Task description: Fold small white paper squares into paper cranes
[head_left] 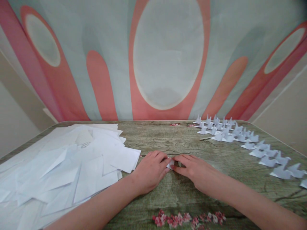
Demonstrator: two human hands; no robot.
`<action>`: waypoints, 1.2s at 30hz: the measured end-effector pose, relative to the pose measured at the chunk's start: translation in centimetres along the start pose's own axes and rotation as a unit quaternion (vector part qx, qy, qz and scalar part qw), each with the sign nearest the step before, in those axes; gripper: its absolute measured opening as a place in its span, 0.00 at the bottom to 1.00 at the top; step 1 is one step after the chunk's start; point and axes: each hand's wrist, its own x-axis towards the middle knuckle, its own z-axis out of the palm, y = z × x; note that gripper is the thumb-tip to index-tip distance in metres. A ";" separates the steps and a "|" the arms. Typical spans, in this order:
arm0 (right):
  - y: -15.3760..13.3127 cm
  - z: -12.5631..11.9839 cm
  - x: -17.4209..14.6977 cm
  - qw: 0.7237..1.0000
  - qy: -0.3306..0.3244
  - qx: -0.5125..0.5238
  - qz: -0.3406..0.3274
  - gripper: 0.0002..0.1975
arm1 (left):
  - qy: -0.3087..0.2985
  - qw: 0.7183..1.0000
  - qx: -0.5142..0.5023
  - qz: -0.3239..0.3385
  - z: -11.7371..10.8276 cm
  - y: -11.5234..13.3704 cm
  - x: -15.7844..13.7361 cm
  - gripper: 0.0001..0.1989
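A small folded piece of white paper (170,164) lies low over the table between my two hands. The fingers of my left hand (153,169) are closed on its left side, and they cover part of it. From the right, my right hand (188,166) pinches the same paper between thumb and fingers. Its exact folded shape is mostly hidden by my fingertips.
A wide heap of loose white paper sheets (91,163) covers the table's left side. Several folded white paper birds (227,135) stand in rows along the right. The wood-patterned table (153,137) meets a patterned wall covering (120,80) behind.
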 end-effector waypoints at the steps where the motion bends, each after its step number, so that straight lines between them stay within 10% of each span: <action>1: -0.1 -0.1 0.0 1.000 0.002 -0.004 0.002 0.17 | 0.001 1.000 0.001 0.003 0.1 0.0 0.0 0.15; 36: 1.4 1.6 0.7 0.972 0.134 0.189 -0.043 0.20 | 0.032 0.985 -0.170 0.024 0.0 -2.5 -0.1 0.13</action>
